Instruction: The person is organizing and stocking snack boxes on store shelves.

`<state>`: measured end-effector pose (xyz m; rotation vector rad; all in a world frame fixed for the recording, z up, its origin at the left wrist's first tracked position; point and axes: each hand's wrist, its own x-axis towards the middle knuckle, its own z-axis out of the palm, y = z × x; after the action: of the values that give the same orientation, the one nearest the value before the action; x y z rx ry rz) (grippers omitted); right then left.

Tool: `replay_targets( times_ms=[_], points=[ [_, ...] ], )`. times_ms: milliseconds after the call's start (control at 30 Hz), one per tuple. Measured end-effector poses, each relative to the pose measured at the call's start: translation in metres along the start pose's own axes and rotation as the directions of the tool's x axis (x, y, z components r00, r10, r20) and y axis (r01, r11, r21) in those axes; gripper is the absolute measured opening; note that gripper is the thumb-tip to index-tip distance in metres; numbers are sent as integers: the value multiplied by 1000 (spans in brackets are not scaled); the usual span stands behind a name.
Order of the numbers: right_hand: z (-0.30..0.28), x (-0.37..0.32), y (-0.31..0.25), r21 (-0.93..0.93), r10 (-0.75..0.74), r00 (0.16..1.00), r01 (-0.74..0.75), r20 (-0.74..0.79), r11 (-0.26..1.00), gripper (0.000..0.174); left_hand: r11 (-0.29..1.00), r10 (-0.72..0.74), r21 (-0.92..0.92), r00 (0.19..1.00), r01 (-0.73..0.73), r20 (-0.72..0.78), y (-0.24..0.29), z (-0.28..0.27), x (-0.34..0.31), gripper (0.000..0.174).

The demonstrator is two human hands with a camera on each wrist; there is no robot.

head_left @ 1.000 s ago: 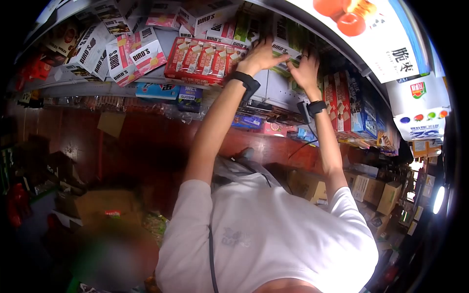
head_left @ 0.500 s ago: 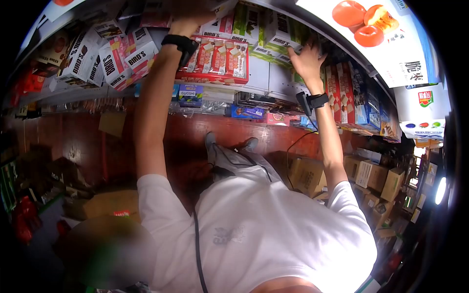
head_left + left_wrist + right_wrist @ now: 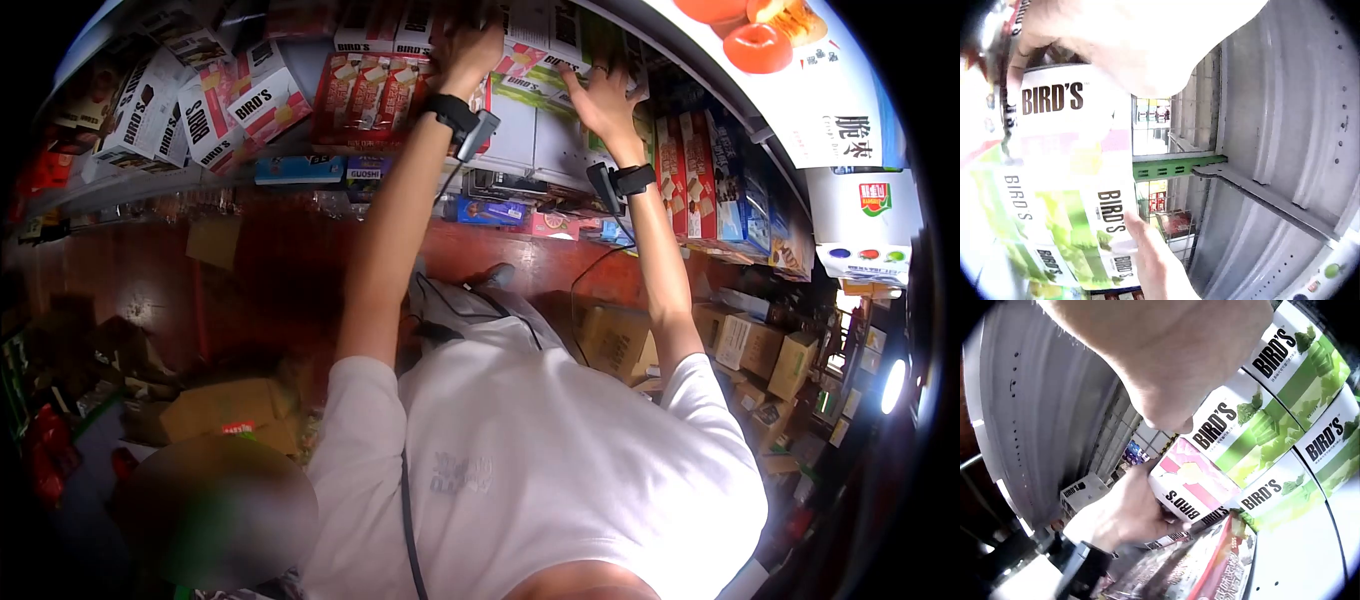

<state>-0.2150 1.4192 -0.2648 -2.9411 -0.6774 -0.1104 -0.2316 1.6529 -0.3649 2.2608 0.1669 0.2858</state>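
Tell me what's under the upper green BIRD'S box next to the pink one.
Another green BIRD'S box, its printed front visible; the upper green box hides its top.

- A pink-and-white BIRD'S box [image 3: 1200, 480], lettered in black and patched with yellow, is sitting in the grip of the left hand [image 3: 1124, 503], whose thumb is pressing its lettered face.
- It is lying just beside the green-and-white BIRD'S boxes [image 3: 1250, 434], level with their upper row.
- Those are standing stacked in two rows on the shelf [image 3: 517, 125], the right hand [image 3: 607, 103] touching them.
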Motion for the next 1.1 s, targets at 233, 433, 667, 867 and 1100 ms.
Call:
replay_targets(
  times_ms=[233,433,667,867,1100],
  points=[
    [-15,6,4,35,-43,998,41,56,999,96,965,-231,-155,966,211,-121,2,1,7,57],
    [-10,1,-4,142,-86,995,91,-44,986,92,994,-29,76,853,81,-521,63,-58,-45,68],
    [-1,8,-8,3,-44,999,44,25,999,89,931,200,355,691,87,-695,64,-60,-74,102],
    [-1,9,3,-3,-78,992,79,100,997,87,957,-175,-286,885,50,-431,58,-36,-56,113],
    [-8,11,5,-10,-54,990,56,129,998,96,943,90,319,856,90,-509,35,-9,-22,84]
  ],
)
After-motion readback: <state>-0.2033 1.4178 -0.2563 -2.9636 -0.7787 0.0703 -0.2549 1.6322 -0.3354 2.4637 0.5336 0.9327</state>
